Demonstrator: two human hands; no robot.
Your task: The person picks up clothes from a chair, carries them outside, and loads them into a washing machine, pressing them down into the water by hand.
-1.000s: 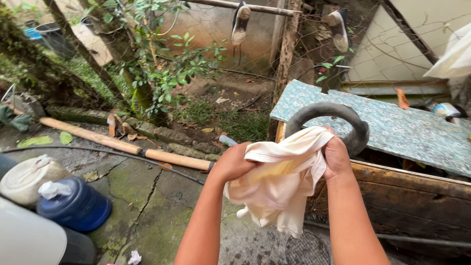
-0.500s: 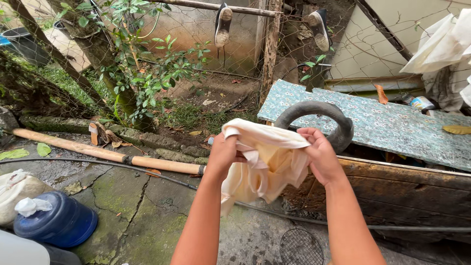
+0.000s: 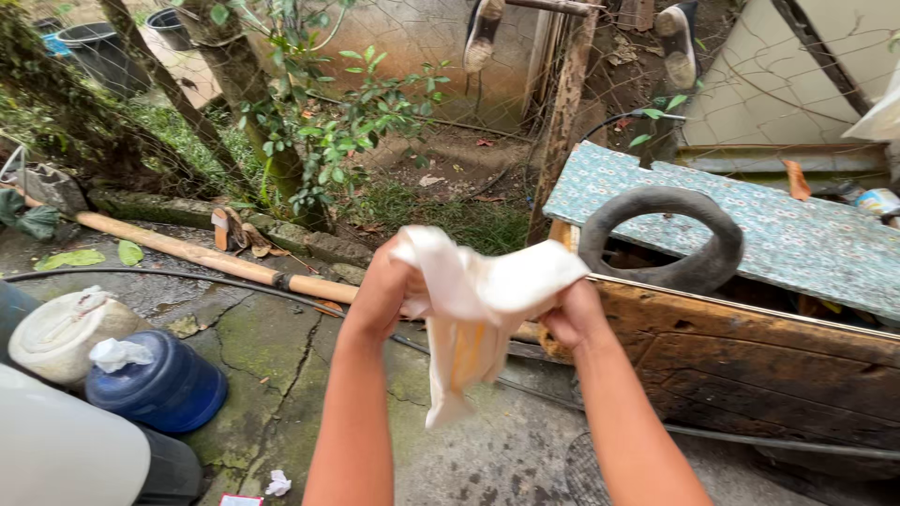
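You're gripping the pale cloth (image 3: pixel 473 309) with both fists closed, left hand (image 3: pixel 382 292) and right hand (image 3: pixel 572 317); it's hanging limp, looking soft and light, bunching easily at its upper edge.

Mossy concrete floor (image 3: pixel 253 347), stained wall (image 3: pixel 422 47), daylight

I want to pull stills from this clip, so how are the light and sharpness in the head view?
Head view: soft, even daylight, no hard shadows; mild glare on the pale cloth held by the left hand and right hand; wet ground gleams faintly; straight edges bow near the frame borders; little blur overall.
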